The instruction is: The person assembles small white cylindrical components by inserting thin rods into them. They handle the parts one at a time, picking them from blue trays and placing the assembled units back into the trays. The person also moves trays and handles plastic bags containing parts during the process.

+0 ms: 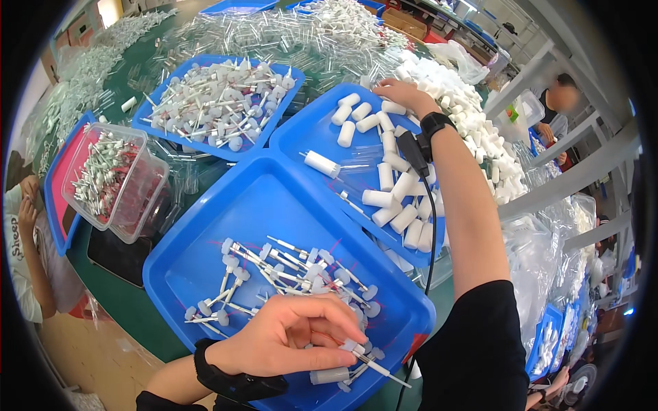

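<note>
My left hand (295,335) is closed over the near blue tray (233,185), pinching a thin white stick with a translucent cap (353,347) between thumb and fingers. A red wire runs from it through my palm, and its thin tip points down to the right. Below the hand lies a translucent cylinder (330,375). Several similar capped sticks (274,264) lie loose in this tray. My right hand (406,96) reaches to the far right rim of another blue tray (308,133), fingers apart and slightly bent, beside a heap of white cylinders (439,89). White cylinders (404,185) also lie in that tray.
A third blue tray (147,123) is full of capped sticks. Left of it, clear plastic tubs (103,175) hold small white-and-red parts, near a dark flat device (120,257). Clear tubes (226,34) cover the far table. A black cable (432,240) hangs from my right wrist. Other people sit nearby.
</note>
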### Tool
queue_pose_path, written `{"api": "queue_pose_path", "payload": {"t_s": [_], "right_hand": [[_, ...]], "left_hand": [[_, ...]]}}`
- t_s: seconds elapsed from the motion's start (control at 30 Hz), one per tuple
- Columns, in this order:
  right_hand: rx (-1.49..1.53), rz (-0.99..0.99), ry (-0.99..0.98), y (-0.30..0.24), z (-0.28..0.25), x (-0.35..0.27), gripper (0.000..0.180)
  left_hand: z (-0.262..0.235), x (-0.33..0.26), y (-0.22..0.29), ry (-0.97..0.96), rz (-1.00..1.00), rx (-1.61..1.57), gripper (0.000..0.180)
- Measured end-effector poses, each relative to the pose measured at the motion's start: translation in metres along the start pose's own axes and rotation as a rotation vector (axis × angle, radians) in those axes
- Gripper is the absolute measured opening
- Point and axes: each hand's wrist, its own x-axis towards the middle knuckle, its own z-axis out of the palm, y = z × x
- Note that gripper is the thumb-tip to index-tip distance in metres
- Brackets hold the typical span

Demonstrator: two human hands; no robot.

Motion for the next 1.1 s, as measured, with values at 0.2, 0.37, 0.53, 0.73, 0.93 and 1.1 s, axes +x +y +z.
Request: {"api": "queue_pose_path", "payload": {"t_s": [0.2, 0.37, 0.53, 0.73, 0.93, 1.1], "right_hand": [[0.013, 0.048, -0.149, 0.002, -0.004, 0.018, 0.068], [-0.127, 0.172, -0.179, -0.003, -0.009, 0.0, 0.068], [-0.04, 0.2, 0.274, 0.045, 0.028, 0.018, 0.051], [0.325, 0.291, 0.444, 0.025, -0.006, -0.043, 0.046], [0.702, 0.083, 0.21, 0.021, -0.062, -0.129, 0.028], [0.569, -0.239, 0.022, 0.007, -0.028, -0.191, 0.027]], "left_hand": [[-0.001, -0.001, 0.001, 0.009, 0.029, 0.044, 0.024], [-0.001, 0.0, 0.001, -0.02, 0.032, 0.012, 0.022], [-0.002, 0.001, -0.001, -0.044, 0.042, 0.015, 0.021], [-0.003, 0.0, -0.001, -0.038, 0.06, 0.015, 0.02], [0.001, -0.002, 0.001, -0.031, 0.054, 0.009, 0.02], [0.0, 0.001, 0.0, -0.057, 0.078, 0.082, 0.02]]}}
